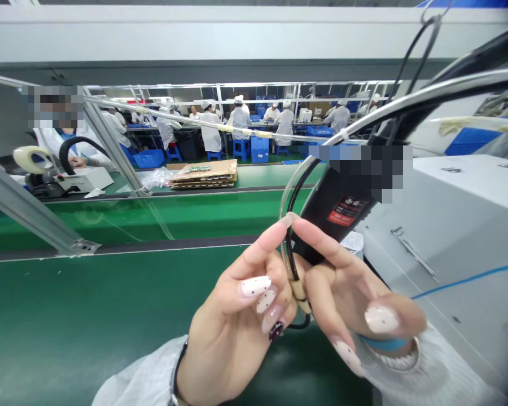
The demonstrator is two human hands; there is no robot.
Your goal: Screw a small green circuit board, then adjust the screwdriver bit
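Green work surface [110, 316] seen below workers' benches | clear tube [282, 208] and black cable [294, 197] bound by yellowish tape [298, 290], positioned between left hand [237, 316] and right hand [347, 270] | forefinger tips brought together; whether anything is gripped cannot be told | black device [322, 206] seen just behind

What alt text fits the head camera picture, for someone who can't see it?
A left hand and right hand touch fingertips beside a black cable, clear tube and labelled black device, above a green work surface. Beyond, white-coated workers are at benches.
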